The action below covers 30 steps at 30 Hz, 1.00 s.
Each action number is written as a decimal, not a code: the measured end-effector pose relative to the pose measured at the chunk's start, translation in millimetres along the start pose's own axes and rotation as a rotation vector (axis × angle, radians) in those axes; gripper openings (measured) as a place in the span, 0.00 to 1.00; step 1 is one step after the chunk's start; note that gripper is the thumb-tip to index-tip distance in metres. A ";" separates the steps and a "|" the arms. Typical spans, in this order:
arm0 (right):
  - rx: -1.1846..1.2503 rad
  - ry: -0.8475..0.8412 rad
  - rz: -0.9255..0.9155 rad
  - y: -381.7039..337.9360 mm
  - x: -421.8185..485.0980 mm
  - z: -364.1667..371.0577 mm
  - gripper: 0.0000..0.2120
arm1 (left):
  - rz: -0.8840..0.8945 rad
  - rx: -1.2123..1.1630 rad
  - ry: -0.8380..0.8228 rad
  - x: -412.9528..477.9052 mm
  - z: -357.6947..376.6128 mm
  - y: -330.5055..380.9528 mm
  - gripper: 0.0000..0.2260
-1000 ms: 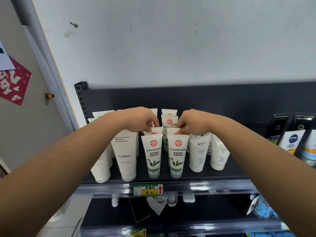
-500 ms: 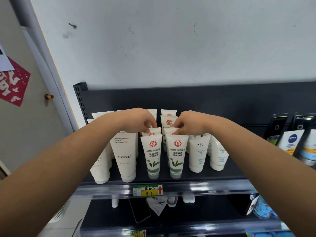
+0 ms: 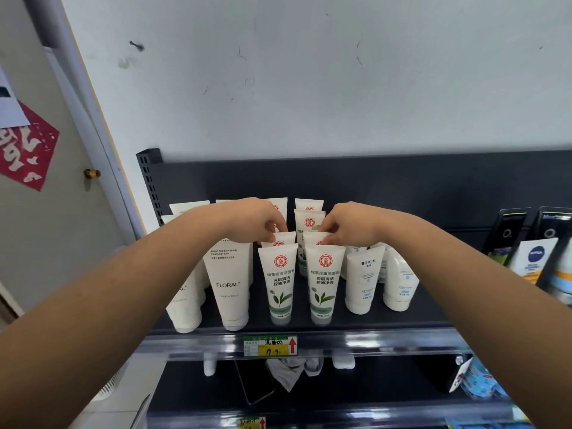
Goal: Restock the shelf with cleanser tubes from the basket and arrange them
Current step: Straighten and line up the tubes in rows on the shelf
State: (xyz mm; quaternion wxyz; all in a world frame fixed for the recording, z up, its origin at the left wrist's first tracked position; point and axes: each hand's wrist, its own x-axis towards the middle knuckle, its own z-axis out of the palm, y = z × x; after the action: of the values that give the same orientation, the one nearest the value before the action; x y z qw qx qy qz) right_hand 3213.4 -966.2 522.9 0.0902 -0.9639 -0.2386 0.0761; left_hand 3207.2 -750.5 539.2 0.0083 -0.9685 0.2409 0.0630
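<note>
Smooth, tapered white plastic tubes [image 3: 280, 283]

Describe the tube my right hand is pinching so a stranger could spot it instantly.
On the dark shelf below the white wall, two rows of green-leaf tubes stand above the yellow price tag. Take the right row's second tube, directly behind the front one. Only its crimped top shows, pinched by the right hand; the left hand pinches its twin in the left row.

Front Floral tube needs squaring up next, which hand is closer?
Left, probably. The left hand is just over the Floral tube, its fingers pinching the neighbouring green-tea tube; the right hand is past both green-tea columns.
</note>
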 end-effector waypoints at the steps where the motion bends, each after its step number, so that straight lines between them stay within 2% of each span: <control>1: -0.005 -0.001 -0.001 0.4 -0.2 0.5 0.11 | -0.002 0.006 -0.007 0.9 0.1 -0.2 0.15; 9: 0.009 -0.007 0.015 1.7 0.5 -2.5 0.16 | -0.005 0.016 -0.092 4.8 -5.8 0.5 0.15; 11: 0.041 0.095 0.027 3.8 1.9 -6.9 0.18 | -0.024 -0.043 -0.008 6.1 -12.2 -3.1 0.17; 14: 0.055 0.272 0.058 7.4 6.4 -11.2 0.18 | -0.104 -0.055 0.248 13.7 -15.7 -15.0 0.14; 16: 0.021 0.335 0.073 10.4 12.4 -12.0 0.17 | -0.173 -0.010 0.299 19.7 -13.9 -19.9 0.13; 20: -0.026 0.311 0.091 13.3 25.5 -12.1 0.14 | -0.211 0.109 0.205 35.5 -9.2 -19.6 0.17; 24: -0.041 0.231 0.076 4.7 37.0 -8.1 0.17 | -0.206 0.121 0.142 51.1 -1.4 -17.5 0.19; 30: -0.115 0.227 0.061 -2.4 47.0 -2.3 0.16 | -0.135 0.111 0.127 57.7 1.6 -12.7 0.17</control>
State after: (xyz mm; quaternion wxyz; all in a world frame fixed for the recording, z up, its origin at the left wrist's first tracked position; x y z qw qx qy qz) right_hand 3253.8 -942.2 520.8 0.0586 -0.9767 -0.2015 -0.0445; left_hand 3263.5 -766.1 530.1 0.0510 -0.9825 0.1785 -0.0127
